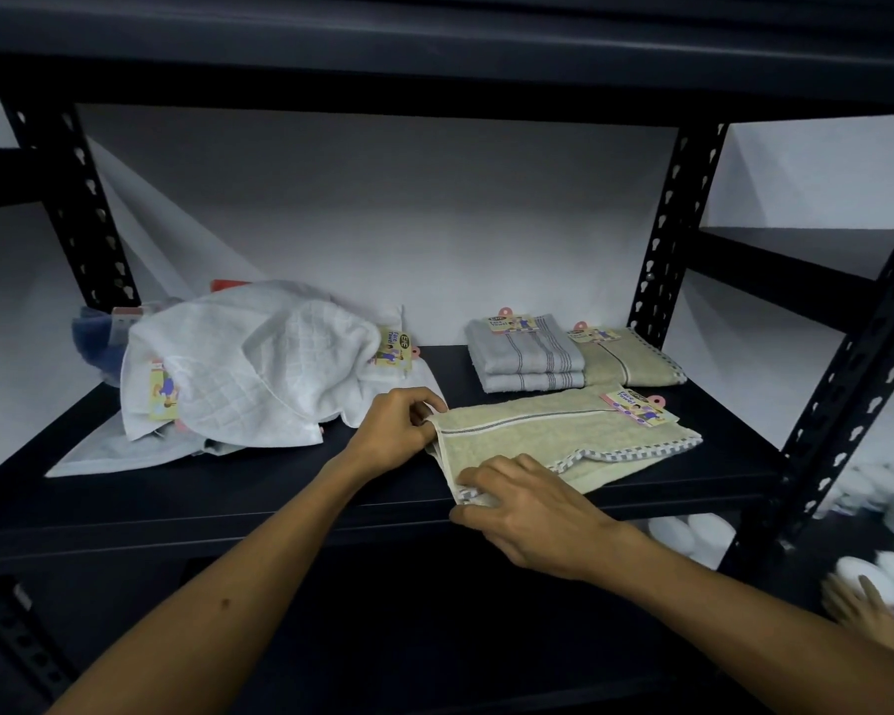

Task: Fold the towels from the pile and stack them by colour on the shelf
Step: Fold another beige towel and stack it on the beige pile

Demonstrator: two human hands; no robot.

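Between our two hands lies the beige towel (563,441), partly folded on the dark shelf (718,467), its paper tag at the far right corner. Our left hand (398,436) reaches in from the lower left with the forearm stretched forward, and its thumb and curled fingers pinch the towel's far left corner. Our right hand (527,508) comes in from the lower right, palm down; its fingers are bent over the near left corner and grip the layered edge there, the thumb tucked at the shelf's front lip. Left of the left hand sits the pile (249,363) of loose white towels, crumpled, with blue cloth showing behind it. Beyond the right hand, toward the back of the shelf, stand a folded grey stack (527,358) and, just beside it on the right, a folded beige towel (625,363).
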